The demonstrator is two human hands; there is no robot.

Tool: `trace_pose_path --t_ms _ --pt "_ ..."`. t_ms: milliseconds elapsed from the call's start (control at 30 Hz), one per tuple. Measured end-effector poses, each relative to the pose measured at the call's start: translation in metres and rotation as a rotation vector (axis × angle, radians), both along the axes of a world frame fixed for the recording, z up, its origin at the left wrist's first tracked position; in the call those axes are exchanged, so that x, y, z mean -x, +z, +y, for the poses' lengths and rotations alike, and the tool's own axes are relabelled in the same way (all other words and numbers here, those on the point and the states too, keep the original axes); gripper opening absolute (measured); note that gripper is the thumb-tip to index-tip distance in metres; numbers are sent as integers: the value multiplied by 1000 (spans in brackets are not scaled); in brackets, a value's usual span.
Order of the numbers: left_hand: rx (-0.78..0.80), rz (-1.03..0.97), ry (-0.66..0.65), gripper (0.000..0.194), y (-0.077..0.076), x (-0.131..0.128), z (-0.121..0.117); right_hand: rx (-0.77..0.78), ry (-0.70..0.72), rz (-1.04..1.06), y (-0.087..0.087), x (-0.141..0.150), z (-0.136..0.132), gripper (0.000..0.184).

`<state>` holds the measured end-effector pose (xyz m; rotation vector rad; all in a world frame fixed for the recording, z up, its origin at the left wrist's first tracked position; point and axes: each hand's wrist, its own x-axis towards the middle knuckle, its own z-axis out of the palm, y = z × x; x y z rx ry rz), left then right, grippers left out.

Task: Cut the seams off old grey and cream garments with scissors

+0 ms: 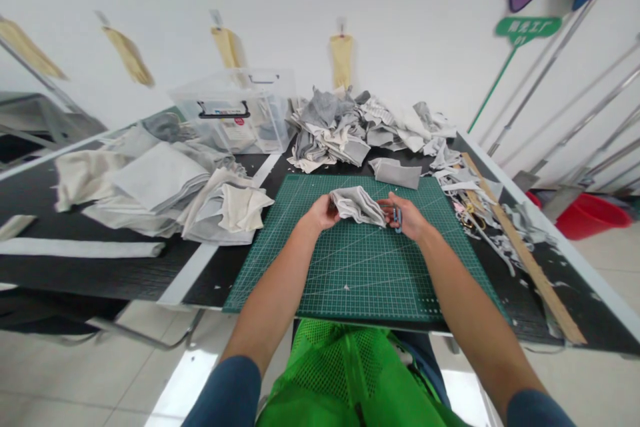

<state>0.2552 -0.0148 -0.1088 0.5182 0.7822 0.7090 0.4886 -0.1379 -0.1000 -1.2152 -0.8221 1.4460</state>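
Note:
A folded piece of light grey fabric (359, 205) is held up over the green cutting mat (370, 280), its layers bunched in loose folds. My left hand (326, 212) grips its left end, fingers partly hidden behind the cloth. At the opposite end is my right hand (410, 217), with small scissors (397, 218) with blue-grey handles in it; the blades are hard to make out. The right fingertips reach the fabric's right edge. Just beyond, another folded grey fabric piece (397, 173) lies on the mat's far edge.
Heaps of grey and cream fabric (330, 127) lie at the back, with more stacks (160, 177) on the left. A clear plastic box (240, 113) stands behind them. Along the right run a wooden strip (525, 253) and scraps (493, 230). A red bucket (593, 217) is on the floor.

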Motion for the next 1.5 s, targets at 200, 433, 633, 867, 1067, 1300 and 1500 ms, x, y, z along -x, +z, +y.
trace_pose_path --t_ms 200,433,633,867,1067,1300,1500 --pt "-32 142 -41 16 -4 9 9 -54 55 -217 -4 1 -5 44" --pt "-256 327 4 15 -2 14 4 -59 -187 -473 -14 8 3 30" --pt "-547 643 132 28 -5 29 6 -68 -261 -495 -12 6 4 27" --pt "-1235 991 109 29 8 20 -5 -88 -254 -507 -14 6 2 35" --pt "-1627 1078 -368 26 8 0 -31 -184 -207 -451 -11 6 3 52" --pt "-1624 945 -341 22 8 -2 -40 -295 -189 -266 -14 9 5 57" --pt "-1487 967 -283 18 4 -9 -43 -225 -279 -431 -25 10 11 45"
